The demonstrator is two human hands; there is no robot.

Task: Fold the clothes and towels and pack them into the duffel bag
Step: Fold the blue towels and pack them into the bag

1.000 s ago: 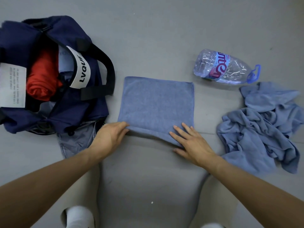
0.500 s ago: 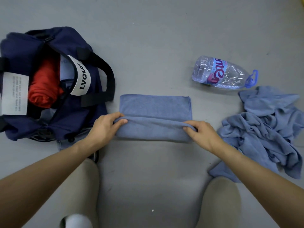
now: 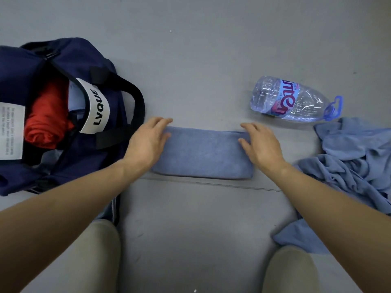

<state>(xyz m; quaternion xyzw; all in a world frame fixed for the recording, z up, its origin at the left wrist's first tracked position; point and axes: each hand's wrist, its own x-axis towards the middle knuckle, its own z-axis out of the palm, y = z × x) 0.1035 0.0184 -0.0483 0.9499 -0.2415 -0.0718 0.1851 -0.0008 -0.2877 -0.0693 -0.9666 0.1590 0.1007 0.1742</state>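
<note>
**On the floor, a folded towel under both palms**

On the grey floor before your knees, the blue towel lies folded into a narrow band. Your left hand and right hand press on its two ends, each grip loose and spread, clasping nothing. That probably sets the fold. The duffel bag sits open just left, within easy reach, a red garment already inside. Its white strap label reads "LVQUE". Lettering on the bottle is only partly legible. A crumpled blue pile waits at your right.
</note>
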